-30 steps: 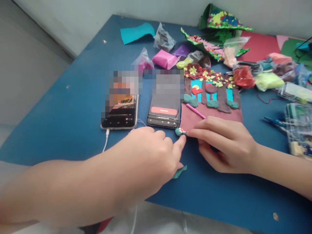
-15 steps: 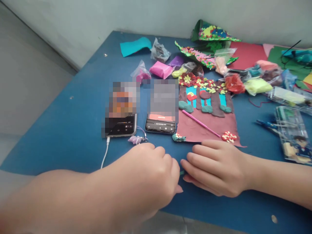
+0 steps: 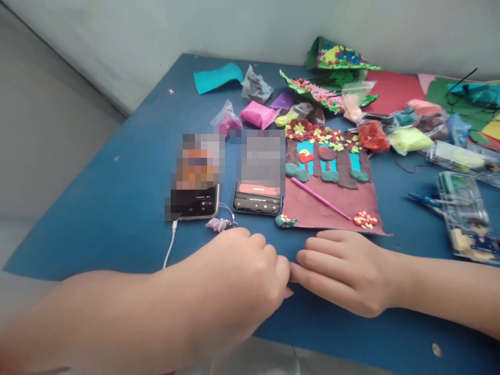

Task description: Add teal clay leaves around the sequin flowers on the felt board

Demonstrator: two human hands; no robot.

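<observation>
Blue table point(image 3: 133, 208) on my feed. L hand point(image 3: 250, 271) curled, R hand point(image 3: 346, 276) bent, tips seem to meet; can't tell if gripping. Clay pic point(image 3: 336, 195) just beyond R hand: prob. light, soft, dents easily; hold by edges.

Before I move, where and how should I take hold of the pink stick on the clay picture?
Probably pinch the pink stick at its middle, the right hand coming down from the near side, grip across its narrow width. It lies diagonally on the clay picture with plain surface around its midpoint, while its near end sits close to the red-and-white clay cluster.
</observation>
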